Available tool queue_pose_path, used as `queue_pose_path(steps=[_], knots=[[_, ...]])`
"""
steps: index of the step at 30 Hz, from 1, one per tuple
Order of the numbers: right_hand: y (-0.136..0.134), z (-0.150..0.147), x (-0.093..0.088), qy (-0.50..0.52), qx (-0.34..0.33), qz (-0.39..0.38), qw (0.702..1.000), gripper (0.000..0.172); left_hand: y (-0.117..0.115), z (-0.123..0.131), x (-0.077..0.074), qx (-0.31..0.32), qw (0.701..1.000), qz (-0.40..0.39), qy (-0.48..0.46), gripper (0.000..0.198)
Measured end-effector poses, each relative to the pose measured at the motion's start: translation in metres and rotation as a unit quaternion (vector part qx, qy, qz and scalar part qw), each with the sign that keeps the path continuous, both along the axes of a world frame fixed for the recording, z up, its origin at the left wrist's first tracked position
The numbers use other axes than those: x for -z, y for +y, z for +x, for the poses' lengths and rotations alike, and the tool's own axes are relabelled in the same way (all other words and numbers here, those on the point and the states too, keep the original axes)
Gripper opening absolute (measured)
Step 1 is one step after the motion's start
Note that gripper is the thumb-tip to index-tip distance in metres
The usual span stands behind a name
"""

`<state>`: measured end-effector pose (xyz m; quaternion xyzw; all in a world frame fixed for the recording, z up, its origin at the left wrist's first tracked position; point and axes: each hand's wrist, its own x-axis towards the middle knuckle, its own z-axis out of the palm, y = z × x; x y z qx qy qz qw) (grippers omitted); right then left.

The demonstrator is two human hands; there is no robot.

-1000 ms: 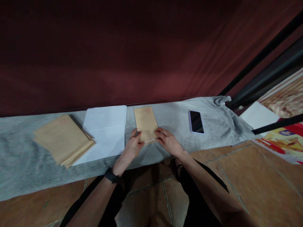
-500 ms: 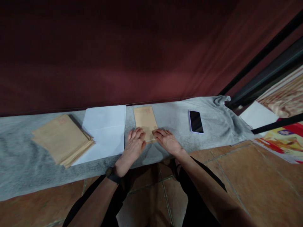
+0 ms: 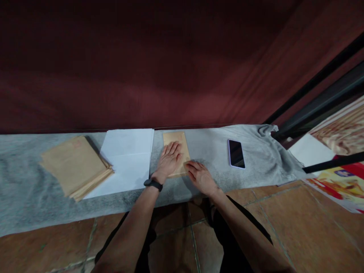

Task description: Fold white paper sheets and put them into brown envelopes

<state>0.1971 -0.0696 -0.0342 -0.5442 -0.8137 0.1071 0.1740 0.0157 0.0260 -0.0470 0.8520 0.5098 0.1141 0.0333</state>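
A brown paper envelope [image 3: 184, 146] lies upright on the grey cloth in front of me, with faint red print near its top edge. My left hand [image 3: 170, 155] rests flat on the middle of it, fingers stretched out, a dark band at the wrist. At the envelope's lower right edge, my right hand [image 3: 200, 175] has its fingers bent together against the thumb, pinching the edge. To the left is a stack of white paper sheets [image 3: 129, 159], and a pile of brown envelopes [image 3: 75, 163] overlaps its left side.
A phone [image 3: 236, 153] with a dark screen lies on the grey cloth [image 3: 204, 140] to the right. A dark red surface [image 3: 182, 98] rises behind. Black bars [image 3: 318, 77] and a printed red and yellow sheet [image 3: 341, 184] are at far right, above the tiled floor [image 3: 318, 220].
My left hand has slid up and right from the envelope's lower left edge onto its middle and flattened. My right hand stays near the lower right edge. The view has shifted slightly.
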Motion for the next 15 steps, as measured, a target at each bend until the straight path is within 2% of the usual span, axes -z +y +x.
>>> queue_pose_path(steps=[4, 8, 11, 15], knots=[[0.000, 0.000, -0.001, 0.006, -0.003, -0.004, 1.000, 0.038, 0.014, 0.005, 0.004, -0.002, 1.000, -0.011, 0.016, 0.055], [-0.001, 0.000, -0.002, 0.012, -0.002, -0.008, 1.000, 0.039, 0.047, 0.017, 0.001, -0.013, 1.000, -0.017, 0.019, 0.059], [-0.002, -0.001, -0.004, 0.010, 0.000, -0.010, 1.000, 0.039, 0.069, 0.025, 0.001, 0.005, 1.000, -0.008, 0.016, 0.060], [-0.002, -0.002, -0.005, 0.007, 0.000, -0.015, 1.000, 0.038, 0.074, 0.024, 0.006, 0.047, 0.999, -0.011, 0.022, 0.061]])
